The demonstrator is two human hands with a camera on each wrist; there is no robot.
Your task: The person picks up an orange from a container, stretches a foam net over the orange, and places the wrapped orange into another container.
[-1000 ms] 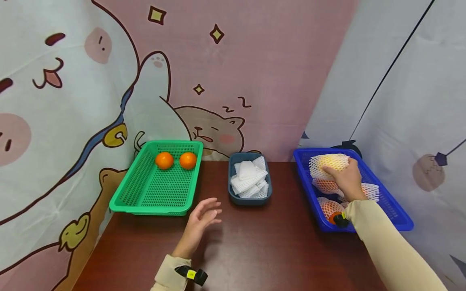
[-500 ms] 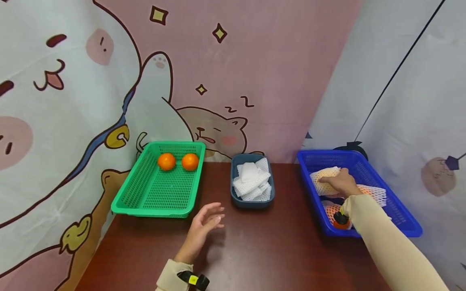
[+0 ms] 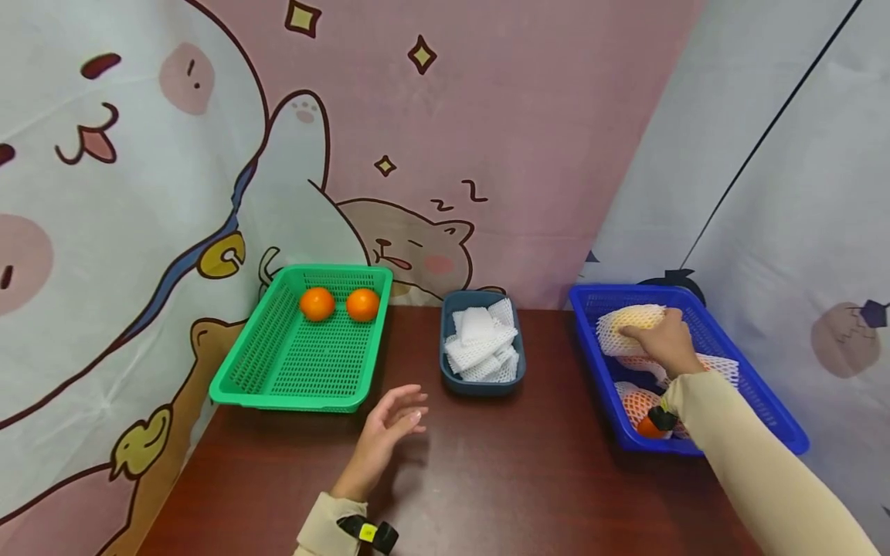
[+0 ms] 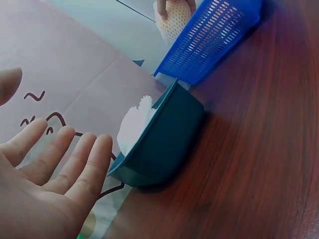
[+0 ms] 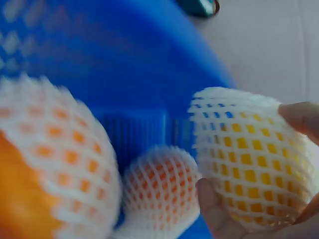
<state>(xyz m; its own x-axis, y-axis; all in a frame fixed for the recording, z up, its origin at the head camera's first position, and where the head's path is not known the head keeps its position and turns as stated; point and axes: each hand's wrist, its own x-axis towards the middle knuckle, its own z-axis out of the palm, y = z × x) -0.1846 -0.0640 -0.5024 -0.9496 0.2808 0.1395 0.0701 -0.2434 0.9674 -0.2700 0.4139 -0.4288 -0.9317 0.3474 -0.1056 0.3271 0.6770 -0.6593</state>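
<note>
My right hand (image 3: 667, 344) grips a yellow fruit in a white foam net (image 3: 629, 328) over the blue basket (image 3: 761, 398). In the right wrist view, its fingers (image 5: 217, 211) pinch the netted fruit from the side; the fruit's exact kind is hidden by the net. Below it in the basket lie an orange-coloured fruit in a net (image 5: 75, 154) and a smaller reddish-orange one (image 5: 162, 186), also netted. My left hand (image 3: 382, 432) hovers above the brown table, fingers relaxed and palm bare, near the small dark box (image 3: 483, 388).
White foam nets (image 3: 480, 344) are heaped in the small dark box at the middle back. To the left stands a green basket (image 3: 309, 371) with two bare oranges, one of them (image 3: 317, 304) near its back wall. A cartoon-printed cloth (image 3: 521, 154) hangs behind.
The right hand dipped into the blue basket with the netted yellow fruit, then rose slightly again, still gripping it. The left hand has stayed nearly in place.
</note>
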